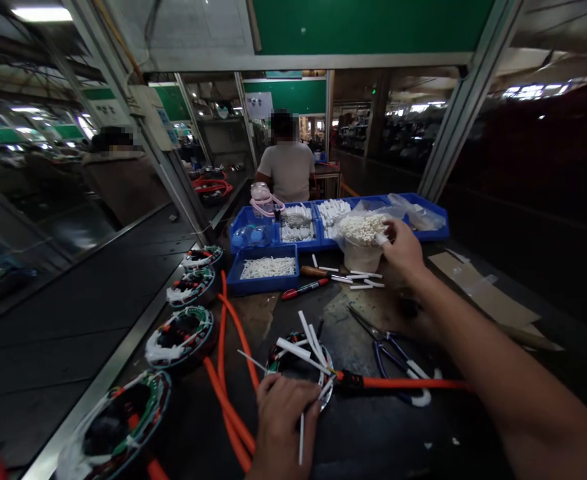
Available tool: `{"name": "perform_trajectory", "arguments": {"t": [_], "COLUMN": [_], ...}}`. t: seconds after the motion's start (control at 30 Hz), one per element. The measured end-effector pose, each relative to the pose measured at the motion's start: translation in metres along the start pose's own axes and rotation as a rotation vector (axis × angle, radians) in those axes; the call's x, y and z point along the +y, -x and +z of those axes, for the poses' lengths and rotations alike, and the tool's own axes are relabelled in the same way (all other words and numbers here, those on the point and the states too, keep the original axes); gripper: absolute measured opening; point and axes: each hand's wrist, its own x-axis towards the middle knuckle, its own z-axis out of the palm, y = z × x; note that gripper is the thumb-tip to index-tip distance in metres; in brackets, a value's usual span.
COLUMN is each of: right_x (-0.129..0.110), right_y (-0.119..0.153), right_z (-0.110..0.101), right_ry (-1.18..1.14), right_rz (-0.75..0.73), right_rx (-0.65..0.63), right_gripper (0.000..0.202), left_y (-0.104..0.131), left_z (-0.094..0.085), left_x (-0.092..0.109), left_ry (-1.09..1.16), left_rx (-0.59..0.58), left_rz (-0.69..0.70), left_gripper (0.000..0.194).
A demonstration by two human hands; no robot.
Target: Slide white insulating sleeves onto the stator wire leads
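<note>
My left hand (288,417) is closed over the near edge of a motor stator (327,360), a wire-wound ring. White sleeves (313,337) stick up from its wires, and an orange cable (393,383) runs off to the right. A thin white strip (302,440) shows between my left fingers. Farther back, my right hand (404,250) reaches to an open plastic bag (356,257) packed with thin white tubes (366,228). Its fingertips are pinched together at the bag's right rim, by something white; exactly what they grip is unclear.
Blue bins (318,230) hold white sleeves; a blue tray (263,283) holds thin white pieces. Nearby lie a red marker (304,289), a wooden-handled tool (318,272), scissors (393,353) and cardboard (488,290). Several stators (180,337) line the left edge. A person (287,167) sits ahead.
</note>
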Motion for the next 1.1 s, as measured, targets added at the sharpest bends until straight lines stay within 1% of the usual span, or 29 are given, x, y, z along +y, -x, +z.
{"name": "perform_trajectory", "arguments": {"t": [0.07,0.13,0.17,0.27,0.33,0.4,0.47,0.53,0.57,0.63,0.67,0.73,0.77,0.83,0.9,1.0,1.1], "right_x": [0.009,0.011,0.011,0.003,-0.012,-0.036,-0.062,-0.085,-0.093,-0.101,-0.102,-0.098,-0.095,-0.089,-0.086,-0.086,-0.088], "right_y": [-0.018,-0.024,-0.024,-0.02,-0.01,0.014,0.055,0.11,0.139,0.198,0.225,0.269,0.286,0.31,0.321,0.322,0.318], "right_z": [0.006,0.008,0.008,0.001,-0.008,-0.02,-0.034,-0.05,-0.058,-0.075,-0.082,-0.095,-0.099,-0.102,-0.101,-0.097,-0.096], "right_ry": [-0.01,-0.062,-0.097,-0.221,-0.304,-0.355,-0.372,-0.404,-0.451,-0.513,-0.52,-0.51,-0.497,-0.461,-0.423,-0.391,-0.412], "right_rz": [0.033,0.08,0.116,0.224,0.244,0.218,0.145,-0.018,-0.12,-0.251,-0.28,-0.319,-0.335,-0.358,-0.363,-0.357,-0.38], "right_rx": [0.0,0.023,0.051,0.136,0.163,0.159,0.109,-0.025,-0.141,-0.317,-0.379,-0.442,-0.444,-0.42,-0.405,-0.399,-0.391], "right_gripper": [0.018,0.008,0.006,0.014,0.021,0.022,0.022,0.01,0.009,0.019,0.022,0.026,0.028,0.03,0.028,0.023,0.028], "left_y": [0.0,0.001,0.001,0.002,0.002,0.003,0.003,0.003,0.004,0.006,0.007,0.012,0.014,0.019,0.023,0.024,0.022], "left_z": [-0.002,-0.002,-0.002,-0.001,0.0,0.0,0.0,0.0,-0.001,-0.004,-0.005,-0.01,-0.012,-0.017,-0.02,-0.025,-0.031], "left_x": [0.002,0.005,0.006,0.01,0.013,0.014,0.015,0.015,0.015,0.012,0.01,0.004,0.002,-0.003,-0.006,-0.007,-0.007], "left_ry": [0.012,0.034,0.048,0.088,0.102,0.111,0.124,0.14,0.151,0.194,0.229,0.316,0.357,0.412,0.424,0.376,0.283], "left_rx": [-0.014,-0.008,0.004,0.038,0.05,0.054,0.051,0.035,0.022,-0.007,-0.007,0.027,0.054,0.097,0.1,0.06,0.009], "left_rz": [-0.026,-0.058,-0.076,-0.138,-0.162,-0.172,-0.179,-0.193,-0.198,-0.188,-0.18,-0.181,-0.194,-0.228,-0.241,-0.221,-0.142], "left_gripper": [0.021,0.02,0.02,0.017,0.016,0.015,0.014,0.015,0.015,0.019,0.024,0.038,0.043,0.043,0.041,0.039,0.041]}}
